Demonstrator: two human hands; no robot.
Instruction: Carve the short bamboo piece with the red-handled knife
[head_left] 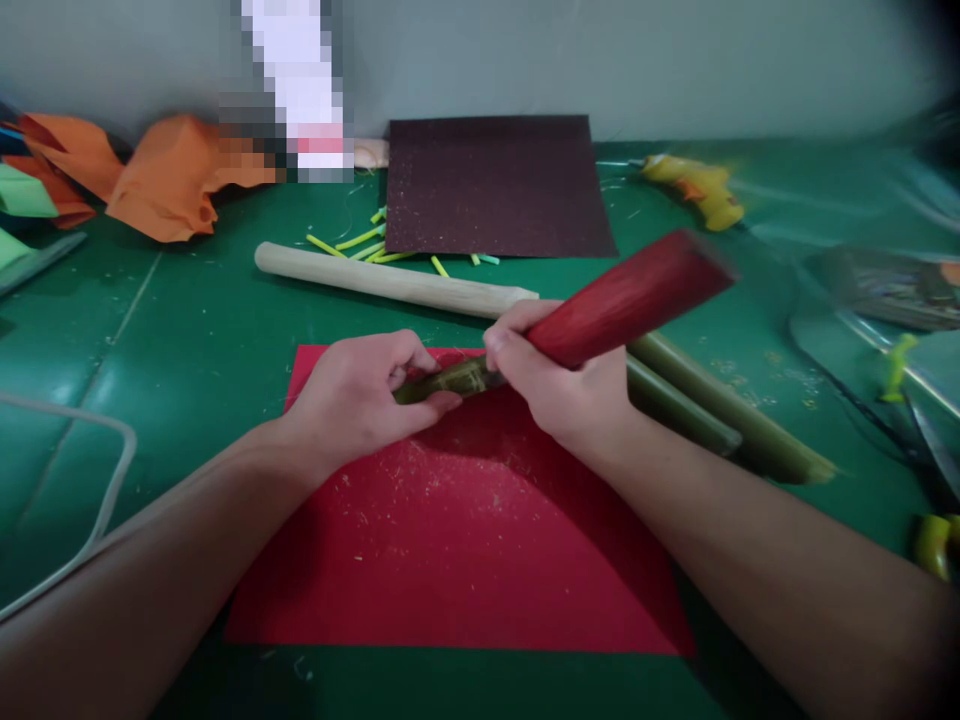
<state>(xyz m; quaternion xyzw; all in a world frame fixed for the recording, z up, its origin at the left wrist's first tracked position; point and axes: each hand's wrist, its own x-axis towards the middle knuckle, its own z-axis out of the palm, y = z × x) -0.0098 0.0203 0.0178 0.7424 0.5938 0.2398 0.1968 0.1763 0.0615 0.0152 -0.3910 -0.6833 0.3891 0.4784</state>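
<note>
My left hand (360, 395) is closed around a short greenish bamboo piece (450, 380), held over a red sheet (465, 540) on the green table. My right hand (559, 385) grips a tool by its thick red handle (630, 295); the handle points up and to the right, and its working end meets the bamboo piece between my hands. The tool's blade is hidden by my fingers. Fine pale shavings lie scattered on the red sheet below my hands.
A pale wooden dowel (390, 280) lies behind my hands, two long green bamboo sticks (720, 410) to the right. A dark sandpaper sheet (495, 185), yellow-green offcuts (360, 245), crumpled orange paper (165, 175) and a yellow glue gun (697, 190) sit further back. A grey cable (112, 480) curves at left.
</note>
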